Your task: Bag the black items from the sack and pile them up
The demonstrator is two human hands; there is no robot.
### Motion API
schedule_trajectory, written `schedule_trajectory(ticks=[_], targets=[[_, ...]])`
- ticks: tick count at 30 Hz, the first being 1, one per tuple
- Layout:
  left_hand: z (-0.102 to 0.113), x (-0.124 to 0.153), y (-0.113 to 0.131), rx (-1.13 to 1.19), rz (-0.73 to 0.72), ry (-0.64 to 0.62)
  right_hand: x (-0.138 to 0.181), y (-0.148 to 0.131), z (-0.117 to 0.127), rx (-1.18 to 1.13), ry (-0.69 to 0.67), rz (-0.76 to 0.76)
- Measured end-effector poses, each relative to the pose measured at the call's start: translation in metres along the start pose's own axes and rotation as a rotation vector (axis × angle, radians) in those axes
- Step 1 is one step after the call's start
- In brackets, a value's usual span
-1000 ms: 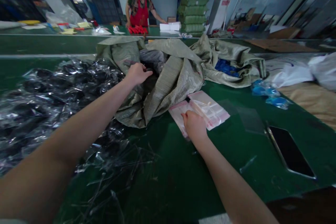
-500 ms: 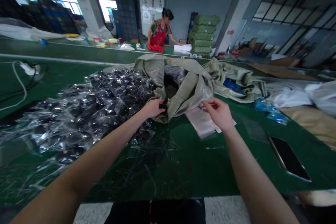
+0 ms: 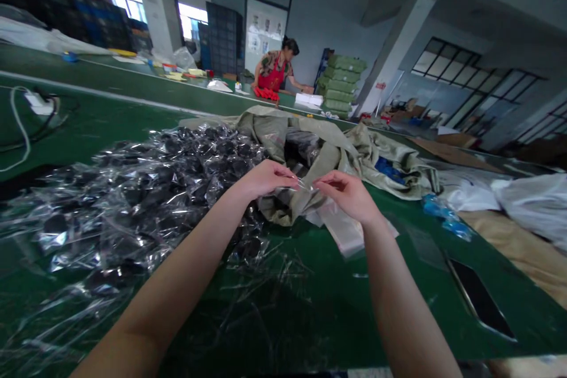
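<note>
My left hand (image 3: 271,178) and my right hand (image 3: 346,194) are close together in front of the sack, fingertips pinched. Between them stretches a small clear plastic bag (image 3: 303,184), with both hands gripping its edge. Whether my left hand also has a black piece in its fingers is hidden. Under my right hand lies a stack of flat clear bags (image 3: 343,230) on the green table. Just behind my hands, the olive woven sack (image 3: 336,156) lies with its mouth open. A large heap of black pieces in clear wrappers (image 3: 177,183) spreads out beside my left forearm.
A phone (image 3: 481,298) lies at the right on the green table (image 3: 336,313). Blue wrapped pieces (image 3: 447,217) and white bags (image 3: 531,195) are beyond it. A second sack (image 3: 398,159) holds something blue. Across the table stands a person in a red apron (image 3: 271,75).
My right hand has moved left from the bag stack, and my left hand has come up and right from the sack edge. A clear bag is now between them. The view has tilted slightly.
</note>
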State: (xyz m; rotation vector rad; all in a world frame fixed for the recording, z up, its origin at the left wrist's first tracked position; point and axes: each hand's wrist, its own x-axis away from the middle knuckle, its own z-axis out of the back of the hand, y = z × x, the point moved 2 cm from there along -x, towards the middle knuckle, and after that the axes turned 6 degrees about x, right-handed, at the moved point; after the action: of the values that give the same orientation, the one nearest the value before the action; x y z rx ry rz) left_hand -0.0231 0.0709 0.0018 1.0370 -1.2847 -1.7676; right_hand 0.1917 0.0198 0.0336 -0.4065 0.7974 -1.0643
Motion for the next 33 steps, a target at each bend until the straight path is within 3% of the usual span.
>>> schedule_trajectory(ticks=[3,5,8,11,15,17,24,33], targets=[[0.015,-0.002,-0.001,-0.09,0.004,0.184,-0.008,-0.008,-0.013,0.272,0.407,0.033],[0.021,0.0,0.004,-0.197,-0.033,0.318,-0.012,-0.016,-0.026,0.323,0.497,-0.006],[0.016,0.005,0.016,-0.433,-0.151,0.381,-0.02,-0.021,-0.051,0.103,0.284,-0.097],[0.0,0.01,0.025,-0.67,-0.198,0.299,-0.029,-0.015,-0.071,-0.257,0.086,-0.181],[-0.012,0.013,0.028,-0.702,-0.213,0.149,-0.035,0.0,-0.077,-0.559,0.07,-0.297],[-0.011,0.012,0.027,-0.604,-0.227,0.12,-0.036,0.004,-0.074,-0.624,0.063,-0.349],[0.0,0.008,0.022,-0.454,-0.168,0.223,-0.036,-0.001,-0.06,-0.742,0.018,-0.441],[-0.007,0.002,0.012,-0.586,-0.233,0.241,-0.035,0.0,-0.06,-0.661,-0.081,-0.382]])
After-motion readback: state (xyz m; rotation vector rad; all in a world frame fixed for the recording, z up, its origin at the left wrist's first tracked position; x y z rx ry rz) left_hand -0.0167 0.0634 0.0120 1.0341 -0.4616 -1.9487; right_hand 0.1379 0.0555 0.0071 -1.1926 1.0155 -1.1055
